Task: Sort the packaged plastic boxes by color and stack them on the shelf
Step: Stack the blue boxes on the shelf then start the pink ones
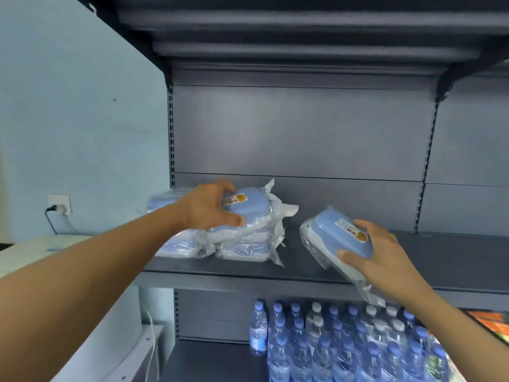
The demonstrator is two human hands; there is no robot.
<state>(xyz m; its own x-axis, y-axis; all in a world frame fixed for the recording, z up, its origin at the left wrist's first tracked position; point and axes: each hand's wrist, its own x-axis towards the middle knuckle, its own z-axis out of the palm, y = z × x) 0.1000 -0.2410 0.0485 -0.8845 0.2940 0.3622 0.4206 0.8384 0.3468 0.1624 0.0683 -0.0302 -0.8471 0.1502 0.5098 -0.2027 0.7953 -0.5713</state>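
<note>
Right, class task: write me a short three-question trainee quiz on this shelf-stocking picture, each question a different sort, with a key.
1. True or false: the left hand grips the top blue box of the stack on the shelf.
2. Multiple choice: the blue box in the right hand is A) lying flat on the shelf, B) held tilted over the shelf's front part, C) on the stack.
3. Fill in: the shelf below holds water ____.

Key: 1 true; 2 B; 3 bottles.
</note>
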